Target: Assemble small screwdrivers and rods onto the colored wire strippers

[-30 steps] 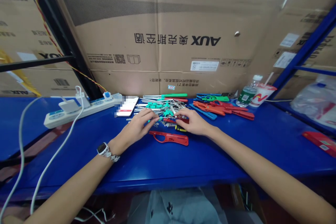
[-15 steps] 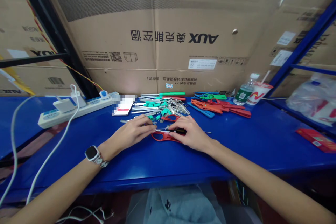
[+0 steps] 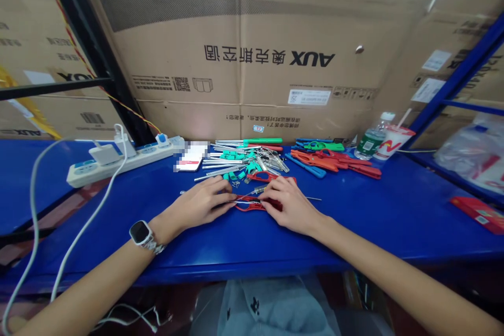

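In front of me on the blue table lies a red plastic lighter shell (image 3: 249, 208), with a thin white wire (image 3: 247, 201) running along it. My left hand (image 3: 207, 200) is closed, thumb and fingertips pinching the wire at the shell's left end. Opposite it, my right hand (image 3: 289, 203) is closed with its fingertips pressed on the shell, covering its right part. A small clear part (image 3: 259, 189) shows just above the shell. Past my right hand a thin metal rod (image 3: 314, 199) sticks out. Another red shell piece (image 3: 263, 176) lies just behind.
Behind my hands is a pile of metal tubes (image 3: 220, 170) and green plastic parts (image 3: 252, 167). Orange and red shells (image 3: 326, 160) lie to the right, near a bottle (image 3: 368, 144) and a paper cup (image 3: 391, 143). On the left are a phone (image 3: 191, 160) and a power strip (image 3: 84, 170).
My right fingertips have shifted on the shell, and the black piece that showed under them is now mostly hidden. The clear part shows more plainly. The whole view has shifted slightly.
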The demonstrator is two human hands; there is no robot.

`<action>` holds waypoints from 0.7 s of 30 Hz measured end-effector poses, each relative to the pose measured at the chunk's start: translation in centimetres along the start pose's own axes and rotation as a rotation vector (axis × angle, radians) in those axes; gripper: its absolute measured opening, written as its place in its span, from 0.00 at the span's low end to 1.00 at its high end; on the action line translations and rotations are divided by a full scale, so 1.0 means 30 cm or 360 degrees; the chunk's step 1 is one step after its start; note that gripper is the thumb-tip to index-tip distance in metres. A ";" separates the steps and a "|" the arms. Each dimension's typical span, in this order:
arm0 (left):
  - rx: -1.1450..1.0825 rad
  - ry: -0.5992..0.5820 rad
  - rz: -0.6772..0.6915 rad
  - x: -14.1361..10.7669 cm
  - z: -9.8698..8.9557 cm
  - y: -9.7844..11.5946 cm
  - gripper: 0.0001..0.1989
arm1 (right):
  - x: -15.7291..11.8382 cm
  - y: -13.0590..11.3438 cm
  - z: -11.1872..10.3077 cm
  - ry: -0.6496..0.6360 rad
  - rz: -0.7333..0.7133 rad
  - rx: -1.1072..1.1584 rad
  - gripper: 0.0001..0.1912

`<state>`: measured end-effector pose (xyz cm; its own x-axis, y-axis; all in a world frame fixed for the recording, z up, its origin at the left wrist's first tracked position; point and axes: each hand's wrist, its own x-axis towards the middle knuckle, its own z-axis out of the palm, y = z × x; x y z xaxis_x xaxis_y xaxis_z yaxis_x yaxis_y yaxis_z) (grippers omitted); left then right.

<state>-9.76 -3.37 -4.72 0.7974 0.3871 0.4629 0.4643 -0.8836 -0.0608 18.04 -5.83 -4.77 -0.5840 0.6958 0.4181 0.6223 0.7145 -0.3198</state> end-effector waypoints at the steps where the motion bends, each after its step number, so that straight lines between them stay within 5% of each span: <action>1: 0.0026 0.0001 -0.0004 0.001 -0.002 0.005 0.13 | 0.002 0.002 0.001 -0.0008 0.0010 0.0005 0.07; 8: 0.0006 0.0089 0.0056 0.043 0.024 0.063 0.10 | 0.031 0.012 -0.010 -0.0149 0.0110 0.0018 0.03; 21: -0.0161 -0.0136 -0.0096 0.065 0.018 0.059 0.11 | 0.032 0.022 -0.009 -0.0170 -0.0009 0.0027 0.02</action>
<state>-7.17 -4.02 -4.40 0.8009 0.4577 0.3860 0.4748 -0.8783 0.0563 18.03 -4.71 -4.34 -0.6403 0.6948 0.3276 0.6102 0.7191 -0.3324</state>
